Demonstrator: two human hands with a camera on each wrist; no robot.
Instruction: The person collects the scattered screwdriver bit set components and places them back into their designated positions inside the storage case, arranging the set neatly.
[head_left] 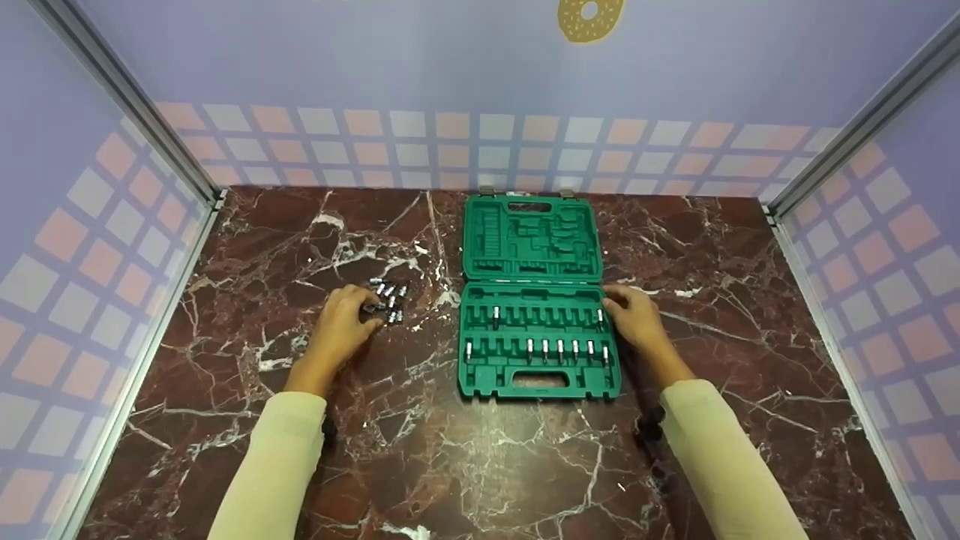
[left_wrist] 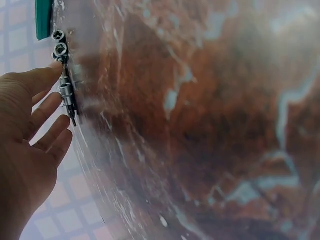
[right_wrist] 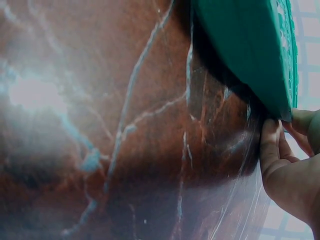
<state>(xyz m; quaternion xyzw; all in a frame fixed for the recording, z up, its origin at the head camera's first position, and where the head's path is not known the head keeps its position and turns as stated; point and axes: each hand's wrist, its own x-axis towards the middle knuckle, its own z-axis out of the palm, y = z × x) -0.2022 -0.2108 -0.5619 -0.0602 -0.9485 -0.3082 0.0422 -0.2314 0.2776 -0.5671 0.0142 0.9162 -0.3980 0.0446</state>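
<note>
My left hand (head_left: 345, 319) is at a small pile of silver-and-black bit sockets (head_left: 392, 301) on the table. In the left wrist view its thumb and fingers are spread apart, with the tips right at the bit sockets (left_wrist: 66, 92). A green tool case (head_left: 540, 388) lies unfolded, its slotted lid (head_left: 532, 232) laid back. Several bit sockets (head_left: 560, 350) stand in the lower row of the base, and two more in the upper row. My right hand (head_left: 636, 319) holds the case's right edge near the hinge; in the right wrist view, fingers (right_wrist: 270, 145) lie low against the side wall.
The case and loose sockets rest on a dark red marbled tabletop (head_left: 420, 450). Lilac walls with a checked band (head_left: 495, 142) enclose the back and both sides. Metal rails (head_left: 142, 90) run up the back corners.
</note>
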